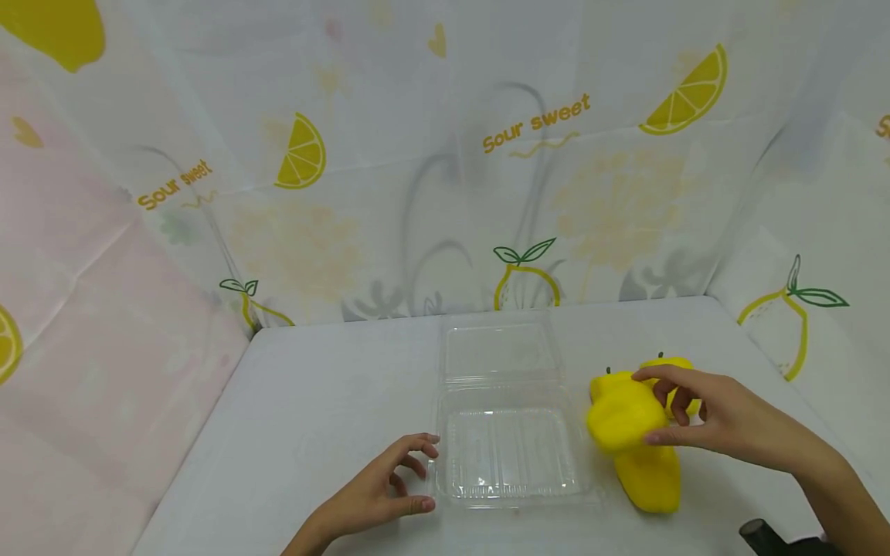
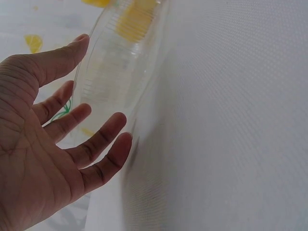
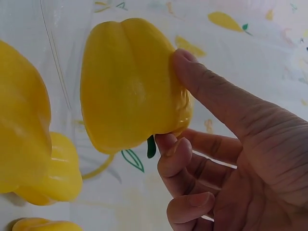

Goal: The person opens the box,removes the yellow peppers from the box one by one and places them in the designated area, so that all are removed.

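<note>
A yellow bell pepper [image 1: 626, 417] is pinched between the thumb and fingers of my right hand [image 1: 723, 417]. In the right wrist view the pepper [image 3: 130, 86] shows a short green stem near my fingertips. Below and behind it lie several more yellow bell peppers, one in front [image 1: 650, 483] and another at the back [image 1: 684, 367]. My left hand [image 1: 385, 486] is beside the left edge of a clear plastic clamshell box [image 1: 511, 455], its fingers loosely bent. In the left wrist view those fingers [image 2: 103, 139] hold nothing; whether they touch the box wall is hard to tell.
The box's lid [image 1: 497, 351] lies folded back toward the rear of the white table [image 1: 334, 386]. A black rod-like object [image 1: 765, 537] is at the front right. Printed cloth with lemon pictures [image 1: 445, 193] hangs behind and at the sides.
</note>
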Action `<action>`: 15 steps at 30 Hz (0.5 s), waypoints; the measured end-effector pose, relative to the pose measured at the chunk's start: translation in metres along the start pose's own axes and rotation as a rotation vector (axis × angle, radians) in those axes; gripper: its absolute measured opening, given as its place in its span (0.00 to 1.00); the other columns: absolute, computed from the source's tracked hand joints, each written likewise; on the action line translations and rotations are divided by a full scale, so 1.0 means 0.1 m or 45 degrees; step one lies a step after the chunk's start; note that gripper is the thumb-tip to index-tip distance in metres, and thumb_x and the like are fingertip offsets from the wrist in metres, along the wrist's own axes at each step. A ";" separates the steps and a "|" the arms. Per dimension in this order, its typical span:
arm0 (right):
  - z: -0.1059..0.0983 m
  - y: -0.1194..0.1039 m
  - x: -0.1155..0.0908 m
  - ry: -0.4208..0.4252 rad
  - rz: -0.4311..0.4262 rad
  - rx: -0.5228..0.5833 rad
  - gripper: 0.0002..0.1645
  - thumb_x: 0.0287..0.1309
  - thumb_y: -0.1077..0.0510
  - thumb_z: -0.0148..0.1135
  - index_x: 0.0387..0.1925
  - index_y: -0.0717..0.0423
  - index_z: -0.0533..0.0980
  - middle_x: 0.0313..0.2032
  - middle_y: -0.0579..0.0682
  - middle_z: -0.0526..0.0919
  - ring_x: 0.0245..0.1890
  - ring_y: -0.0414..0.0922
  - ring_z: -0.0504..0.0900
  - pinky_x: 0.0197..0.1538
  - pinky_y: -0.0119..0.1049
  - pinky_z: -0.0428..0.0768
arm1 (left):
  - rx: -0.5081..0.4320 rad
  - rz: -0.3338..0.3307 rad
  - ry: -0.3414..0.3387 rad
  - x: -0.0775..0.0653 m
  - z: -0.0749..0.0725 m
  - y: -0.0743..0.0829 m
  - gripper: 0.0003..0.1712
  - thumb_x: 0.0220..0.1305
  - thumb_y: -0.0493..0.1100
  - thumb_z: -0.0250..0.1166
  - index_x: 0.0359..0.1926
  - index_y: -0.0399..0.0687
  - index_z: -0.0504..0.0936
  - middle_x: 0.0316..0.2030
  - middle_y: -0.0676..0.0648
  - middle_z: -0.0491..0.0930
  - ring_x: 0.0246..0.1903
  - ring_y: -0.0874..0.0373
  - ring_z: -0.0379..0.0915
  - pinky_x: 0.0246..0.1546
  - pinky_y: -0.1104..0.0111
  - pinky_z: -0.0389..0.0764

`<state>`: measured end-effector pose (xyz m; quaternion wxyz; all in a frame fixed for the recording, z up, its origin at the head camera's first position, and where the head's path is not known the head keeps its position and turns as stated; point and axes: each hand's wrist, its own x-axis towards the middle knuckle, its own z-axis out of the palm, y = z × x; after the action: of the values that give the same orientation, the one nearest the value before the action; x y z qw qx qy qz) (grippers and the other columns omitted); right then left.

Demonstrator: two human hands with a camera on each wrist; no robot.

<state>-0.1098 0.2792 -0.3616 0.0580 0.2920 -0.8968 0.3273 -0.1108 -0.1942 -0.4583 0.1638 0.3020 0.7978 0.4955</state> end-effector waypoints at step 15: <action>-0.21 0.20 -0.15 -0.019 -0.005 -0.058 0.37 0.42 0.57 0.81 0.55 0.44 0.75 0.31 0.31 0.75 0.29 0.33 0.72 0.25 0.27 0.68 | -0.016 -0.005 -0.006 0.00 -0.01 -0.01 0.40 0.61 0.46 0.72 0.69 0.51 0.62 0.59 0.46 0.70 0.50 0.48 0.74 0.39 0.66 0.80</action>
<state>-0.1103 0.3124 -0.3607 0.0584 0.2948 -0.9039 0.3044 -0.1111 -0.1953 -0.4588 0.1684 0.3004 0.7948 0.4996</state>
